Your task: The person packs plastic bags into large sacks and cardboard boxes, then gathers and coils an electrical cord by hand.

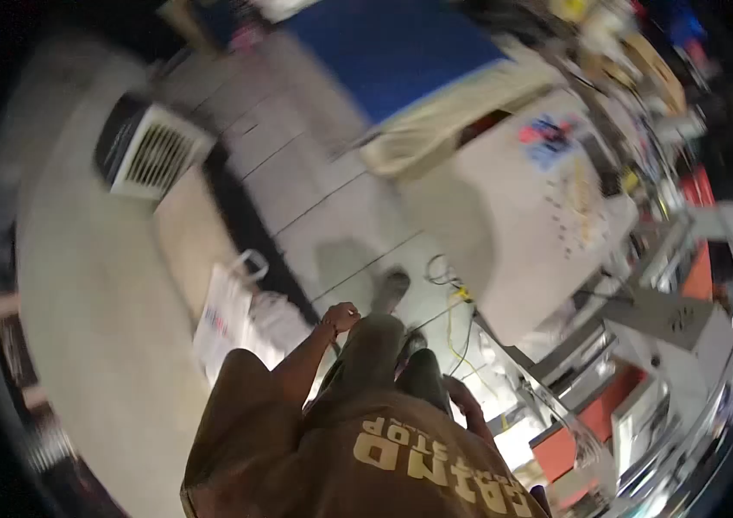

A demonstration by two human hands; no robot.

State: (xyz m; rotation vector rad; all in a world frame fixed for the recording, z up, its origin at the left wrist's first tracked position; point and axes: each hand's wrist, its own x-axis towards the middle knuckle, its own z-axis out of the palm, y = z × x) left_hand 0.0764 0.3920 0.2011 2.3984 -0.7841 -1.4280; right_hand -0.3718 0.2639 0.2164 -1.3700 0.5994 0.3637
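Observation:
My left hand (342, 316) hangs in front of my left thigh, its fingers curled in with nothing visible in them. A dark band circles that wrist. Close to its left is a white bag (220, 324) with a loop handle, beside a pale crumpled item (278, 321). At my right hip hangs my right hand (461, 395), blurred, with its fingers mostly hidden. I see my brown shirt with printed letters and, below it, one shoe (394, 287) on the tiled floor.
A vented white-and-dark unit (162, 151) stands at left. Ahead is a blue-topped surface (392, 52) with pale cloth along its edge. A pale table (513, 233) bearing small items is at right, near grey metal frames. Cables (453, 281) lie on the floor.

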